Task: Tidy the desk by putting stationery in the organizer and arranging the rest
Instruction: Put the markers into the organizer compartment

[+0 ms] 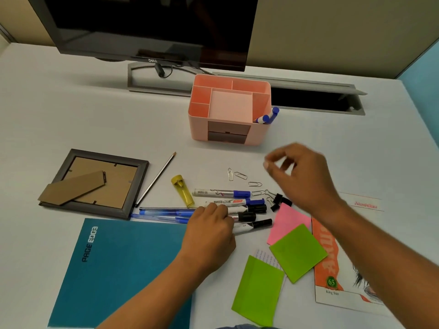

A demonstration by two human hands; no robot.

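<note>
Nearest you, your left forearm crosses the corner of the teal notebook (123, 269) and your left hand (209, 224) lies palm down on the desk (71, 115). Its fingers are close together and curl over the barrels of the black-capped markers (251, 216). The blue pens (164, 213) lie just to its left. The green notes (298, 252), the pink note (285, 222) and a booklet (332, 269) lie to its right.

Your right arm reaches in from the lower right, over the booklet. Your right hand (301, 174) hangs above the desk with the wrist raised. Its fingers are bent and a little apart, the thumb tip near the forefinger. The hand is blurred, so I cannot tell whether the fingers pinch anything. Under and left of it lie the binder clips (280, 201) and loose paper clips (240, 175).

Farther left, a pencil (156, 179) lies beside a frame (95, 181) that is face down.

Beyond both hands stands the pink organizer (229, 110), well apart from the pile. Blue caps (267, 117) stick out of its front right compartment. A monitor (147, 27) stands behind it
</note>
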